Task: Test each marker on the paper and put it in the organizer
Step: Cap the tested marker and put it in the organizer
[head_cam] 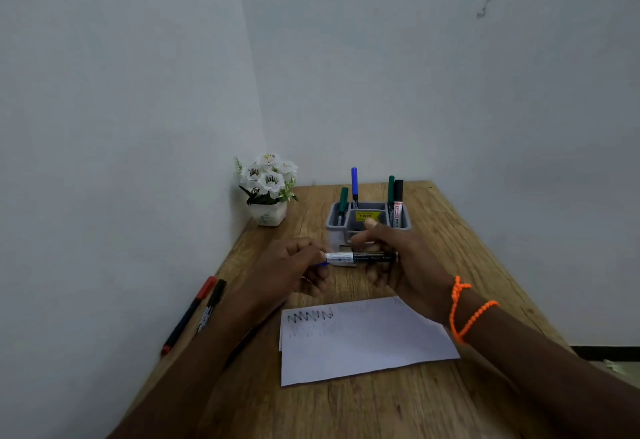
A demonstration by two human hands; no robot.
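Hands meet above the wooden table [398, 411]: the left hand [294, 265] pinches the white end of a marker [360, 257], and the right hand [391, 258] curls around its black barrel. It lies level between the paper [367, 345] and the grey organizer [334, 222], where four markers stand upright.

1 head-worn wide-angle view, facing forward and down.
It looks along the wooden table [450, 265] toward the wall corner [249, 92], both forearms close below.
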